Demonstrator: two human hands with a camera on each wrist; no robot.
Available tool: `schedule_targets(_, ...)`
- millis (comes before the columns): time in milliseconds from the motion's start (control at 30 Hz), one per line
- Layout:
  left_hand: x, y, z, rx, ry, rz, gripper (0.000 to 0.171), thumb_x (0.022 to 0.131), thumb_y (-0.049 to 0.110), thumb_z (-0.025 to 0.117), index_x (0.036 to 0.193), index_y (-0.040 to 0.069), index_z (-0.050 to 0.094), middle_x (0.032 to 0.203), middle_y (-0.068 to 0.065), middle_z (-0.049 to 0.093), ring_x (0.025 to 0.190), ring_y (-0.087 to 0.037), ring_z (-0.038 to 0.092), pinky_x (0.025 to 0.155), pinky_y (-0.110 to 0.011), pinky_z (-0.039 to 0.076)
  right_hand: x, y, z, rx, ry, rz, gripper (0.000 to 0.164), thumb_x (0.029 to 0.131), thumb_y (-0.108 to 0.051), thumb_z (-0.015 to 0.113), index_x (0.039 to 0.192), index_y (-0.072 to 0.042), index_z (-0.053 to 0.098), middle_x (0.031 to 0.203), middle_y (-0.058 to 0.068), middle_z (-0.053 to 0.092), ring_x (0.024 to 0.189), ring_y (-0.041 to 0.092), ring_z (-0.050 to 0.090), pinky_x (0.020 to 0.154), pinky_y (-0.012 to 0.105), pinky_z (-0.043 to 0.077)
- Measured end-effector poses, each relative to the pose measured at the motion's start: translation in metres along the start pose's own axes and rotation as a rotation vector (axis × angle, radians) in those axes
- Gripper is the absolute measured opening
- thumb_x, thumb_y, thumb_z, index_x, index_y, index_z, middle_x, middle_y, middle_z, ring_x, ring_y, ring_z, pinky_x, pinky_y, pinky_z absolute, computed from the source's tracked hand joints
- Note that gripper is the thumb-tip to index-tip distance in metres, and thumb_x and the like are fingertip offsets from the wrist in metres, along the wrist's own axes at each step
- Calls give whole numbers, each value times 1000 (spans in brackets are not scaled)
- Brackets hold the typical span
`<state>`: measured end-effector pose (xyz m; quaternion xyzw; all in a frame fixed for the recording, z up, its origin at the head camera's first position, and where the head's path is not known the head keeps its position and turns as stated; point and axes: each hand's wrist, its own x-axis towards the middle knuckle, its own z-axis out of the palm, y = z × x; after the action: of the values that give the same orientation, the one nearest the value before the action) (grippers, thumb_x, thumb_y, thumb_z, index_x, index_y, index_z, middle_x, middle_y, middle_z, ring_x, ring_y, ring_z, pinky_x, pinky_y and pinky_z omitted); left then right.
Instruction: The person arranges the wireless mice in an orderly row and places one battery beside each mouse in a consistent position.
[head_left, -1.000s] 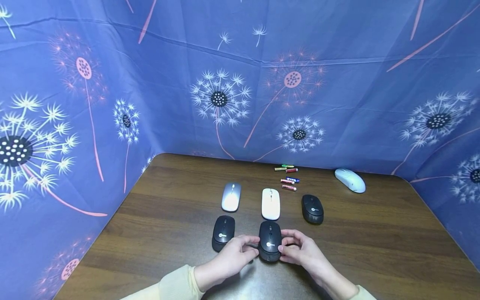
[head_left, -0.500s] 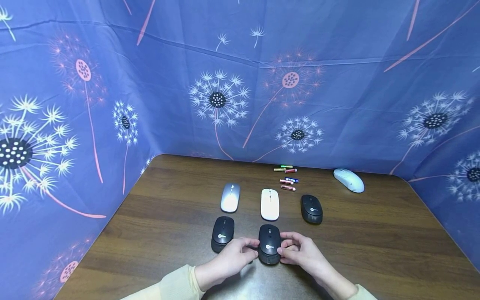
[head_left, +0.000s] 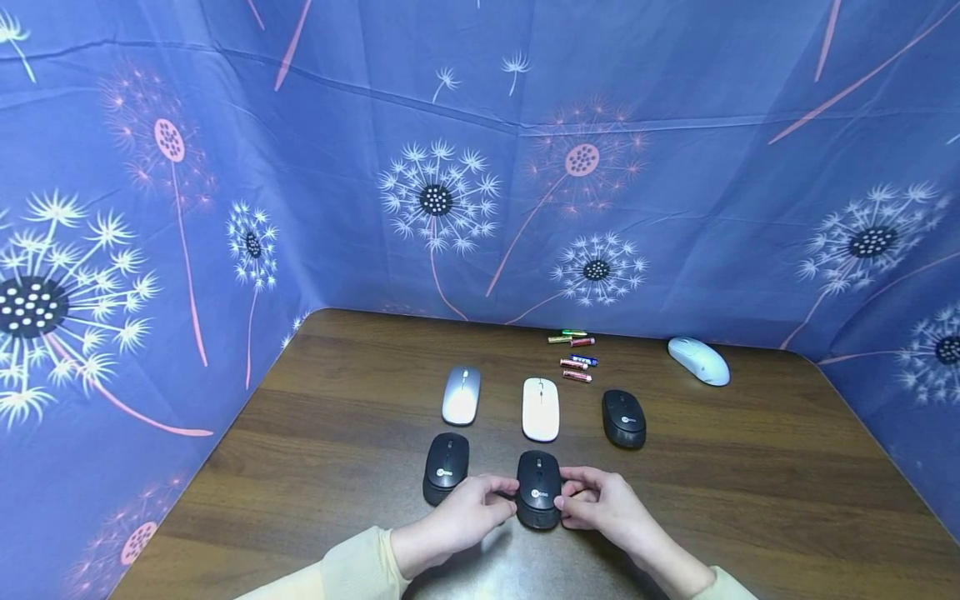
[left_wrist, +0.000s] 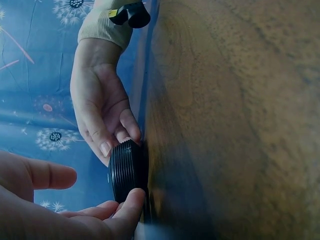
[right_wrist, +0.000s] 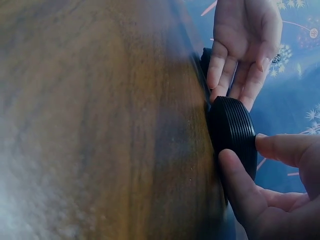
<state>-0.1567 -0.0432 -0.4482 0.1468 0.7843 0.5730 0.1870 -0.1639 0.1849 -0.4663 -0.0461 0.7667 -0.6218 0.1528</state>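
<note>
A black computer mouse (head_left: pixel 538 481) with a round white logo lies at the front middle of the table, between both hands. My left hand (head_left: pixel 463 515) rests its straight fingertips along the mouse's left side. On the other side, my right hand (head_left: pixel 609 510) pinches the edge, with its thumb at the rear right corner. Both wrist views show the ridged rear (left_wrist: pixel 126 172) of the mouse, low against the tabletop. In the right wrist view, two fingertips (right_wrist: pixel 231 161) of the right hand meet the ridged body.
A second black mouse (head_left: pixel 447 467) stands just left, partly behind my left hand. Behind are a silver mouse (head_left: pixel 461 396), a white mouse (head_left: pixel 541 409) and another black mouse (head_left: pixel 624 419). Several small batteries (head_left: pixel 577 376) and a pale mouse (head_left: pixel 699 361) lie near the curtain (head_left: pixel 480 100).
The black mouse between my hands has slid slightly toward me, widening its gap from the white mouse. My right hand has shifted a little with it; the left has stayed nearly still.
</note>
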Motion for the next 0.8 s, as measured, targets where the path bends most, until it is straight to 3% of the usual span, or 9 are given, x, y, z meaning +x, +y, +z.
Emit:
schedule_targets(533,-1,1,0,5,-12,3,36,85,9,59,118,-7,59,116,-17,59,101,-24,60,85,-36,51,-1,-1,-1,-38,-13,7,58,82,-9,71,127,18,45,89,10,61,77,21,66,65,33,58)
schedule_targets(800,-3,4,-1,25,-29,11,37,87,10,59,119,-8,58,113,-16,60,97,-23,61,81,-33,51,-2,-3,-6,-2,-53,34,55,86,-7,64,129,18,42,91,12,64,80,23,66,69,34,58)
